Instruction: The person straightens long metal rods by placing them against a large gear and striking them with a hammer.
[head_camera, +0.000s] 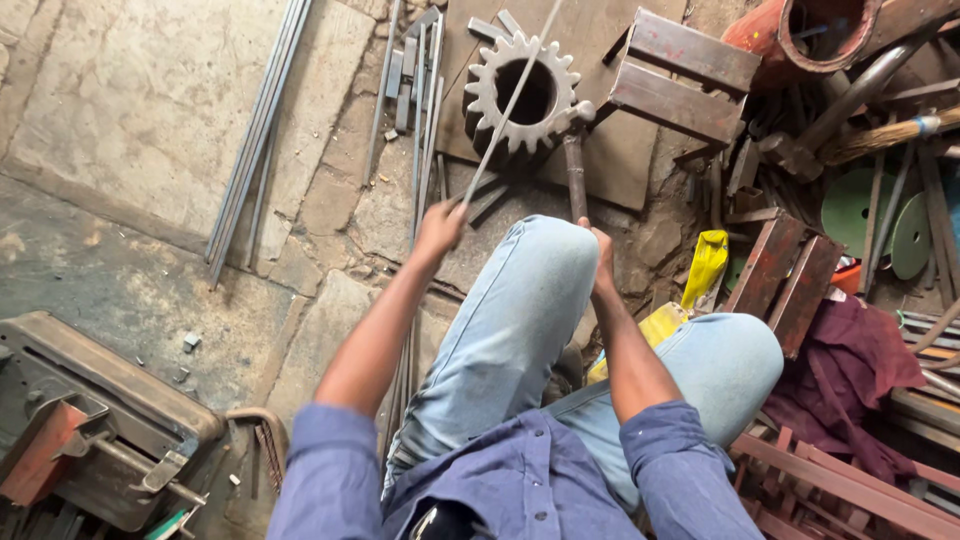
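My left hand (438, 229) grips a thin steel rod (512, 100) that slants up and across a large toothed gear (523, 95). The gear lies on a flat steel plate (610, 150) on the stone floor. My right hand (602, 262) is closed around the handle of a hammer (574, 165); its head rests next to the gear's right side. My knee in light blue jeans hides part of the right hand and the handle's lower end.
Long steel rods (255, 130) and flat bars (425, 110) lie on the floor at left. Steel channel pieces (680, 75), a rusty pipe (810, 35), a yellow bag (705, 265) and scrap crowd the right. A metal machine (90, 420) sits at lower left.
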